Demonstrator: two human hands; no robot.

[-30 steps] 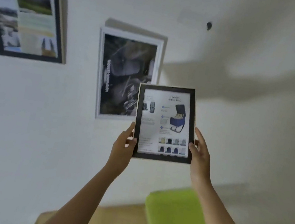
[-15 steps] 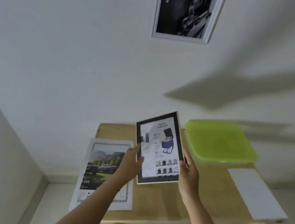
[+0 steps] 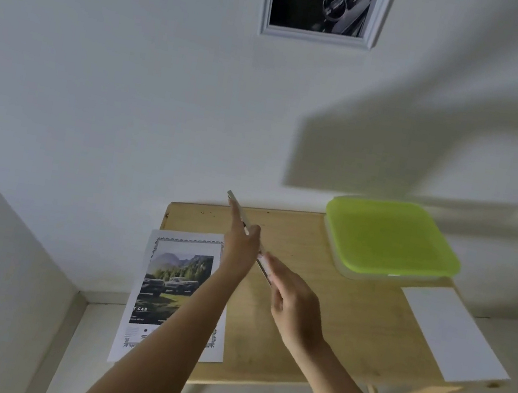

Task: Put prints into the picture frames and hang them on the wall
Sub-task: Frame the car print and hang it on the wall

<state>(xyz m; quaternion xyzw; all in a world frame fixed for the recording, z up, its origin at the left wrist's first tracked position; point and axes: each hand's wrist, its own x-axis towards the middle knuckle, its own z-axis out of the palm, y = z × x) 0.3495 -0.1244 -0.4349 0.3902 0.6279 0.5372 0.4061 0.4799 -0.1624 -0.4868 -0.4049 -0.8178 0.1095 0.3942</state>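
Note:
Both hands hold a small black picture frame [image 3: 237, 208] edge-on above the wooden table [image 3: 327, 310], so only its thin pale side shows. My left hand [image 3: 241, 244] presses one face of it, and my right hand [image 3: 294, 302] grips the near end. A mountain-and-cars print [image 3: 169, 270] lies on the table's left side, partly under my left forearm and overhanging the front edge. A white-framed dark picture [image 3: 324, 4] hangs on the wall above.
A lime-green lidded box [image 3: 387, 238] sits at the table's back right. A blank white sheet [image 3: 451, 331] lies on the right edge, overhanging. The table stands against the white wall, with a side wall close on the left.
The view dropped from the wall to the table. The small frame came down with both hands and turned from face-on to edge-on.

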